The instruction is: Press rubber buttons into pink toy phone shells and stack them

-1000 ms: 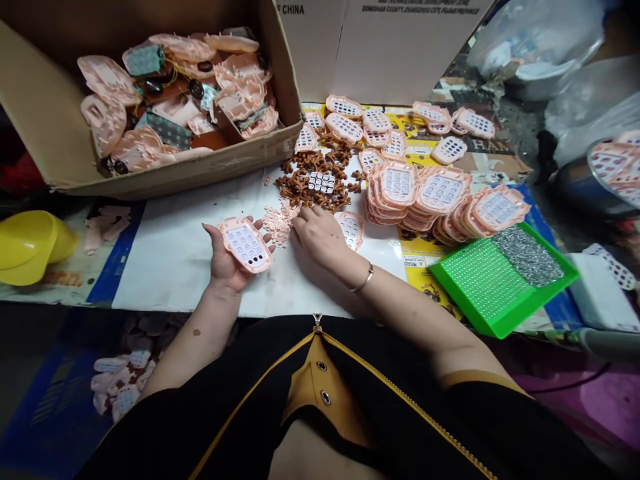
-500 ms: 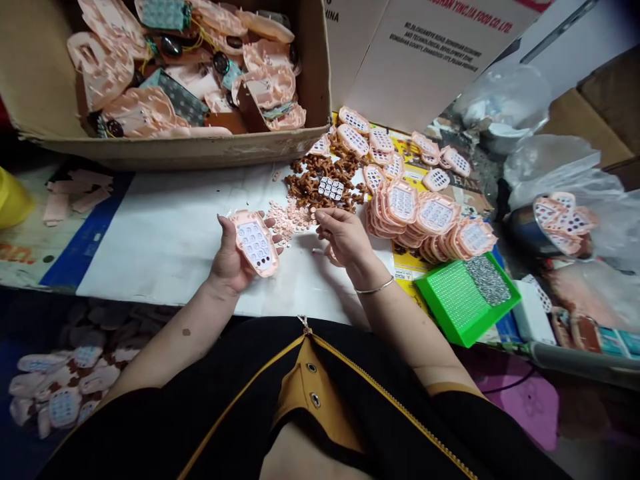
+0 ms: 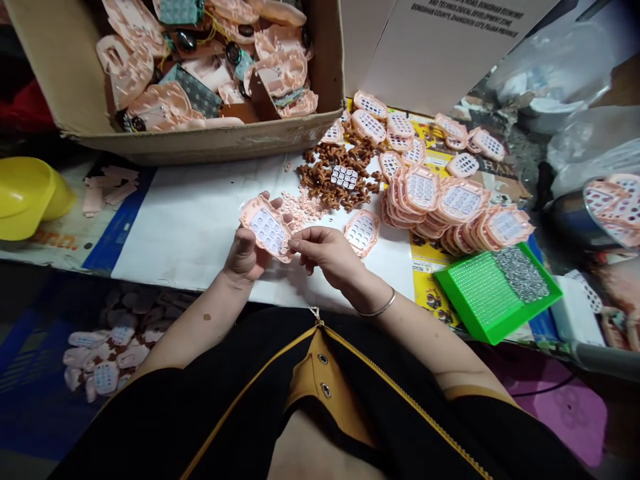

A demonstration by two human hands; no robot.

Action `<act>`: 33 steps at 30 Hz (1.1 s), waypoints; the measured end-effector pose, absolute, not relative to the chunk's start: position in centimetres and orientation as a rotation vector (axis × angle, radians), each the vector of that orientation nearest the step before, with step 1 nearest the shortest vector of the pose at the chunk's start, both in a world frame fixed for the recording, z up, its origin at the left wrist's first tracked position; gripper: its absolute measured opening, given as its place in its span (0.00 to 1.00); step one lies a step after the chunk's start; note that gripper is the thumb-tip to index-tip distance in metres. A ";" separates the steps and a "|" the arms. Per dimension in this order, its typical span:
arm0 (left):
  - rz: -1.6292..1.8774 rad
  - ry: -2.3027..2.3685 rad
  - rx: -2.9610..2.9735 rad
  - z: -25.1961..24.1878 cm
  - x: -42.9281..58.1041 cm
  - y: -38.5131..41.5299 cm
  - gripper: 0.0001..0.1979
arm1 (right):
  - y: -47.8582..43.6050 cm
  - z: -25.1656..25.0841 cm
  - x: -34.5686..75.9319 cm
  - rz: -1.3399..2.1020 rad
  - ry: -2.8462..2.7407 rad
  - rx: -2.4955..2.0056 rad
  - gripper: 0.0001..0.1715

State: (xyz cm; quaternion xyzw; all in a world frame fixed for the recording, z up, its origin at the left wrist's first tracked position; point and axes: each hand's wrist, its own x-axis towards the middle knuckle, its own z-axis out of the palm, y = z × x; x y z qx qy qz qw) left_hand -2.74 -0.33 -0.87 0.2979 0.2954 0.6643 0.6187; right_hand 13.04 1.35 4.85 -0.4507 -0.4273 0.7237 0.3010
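My left hand [image 3: 244, 259] is wrapped around a pink plastic toy-phone-shaped panel [image 3: 269, 229], which has a whitish keypad of rounded keys set in it. The panel tilts toward me over the white work surface. My right hand [image 3: 333, 255] has thumb and forefinger pinched at the panel's lower right edge; whatever lies between the fingertips is too small to make out. Just beyond the hands are small pink plastic buttons [image 3: 306, 205] and a heap of brown plastic pieces [image 3: 320, 175], with a white keypad [image 3: 344, 177] lying on it. Another pink panel [image 3: 362, 231] lies right of my right hand.
A cardboard box [image 3: 210, 143] of pink shells, circuit boards and wires stands at the back left. Stacked pink panels [image 3: 420, 190] are on the right, near a green tray [image 3: 470, 293] of small metal screws [image 3: 523, 273]. A yellow container [image 3: 33, 197] sits at far left.
My right hand has moved left from beside the small pink buttons to the panel's lower right edge. The panel has turned in my left hand. The view has shifted.
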 end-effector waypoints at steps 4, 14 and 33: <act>1.558 0.649 0.747 -1.1 -2.8 -0.1 0.48 | 1.2 4.6 13.1 1.902 -1.019 -1.266 0.15; 1.581 0.643 0.824 -1.4 -2.7 -0.3 0.49 | 0.9 3.8 12.5 1.837 -1.048 -1.290 0.14; 1.565 0.765 0.647 0.2 -2.5 -0.5 0.46 | -0.3 2.2 15.1 0.323 -2.412 -0.750 0.21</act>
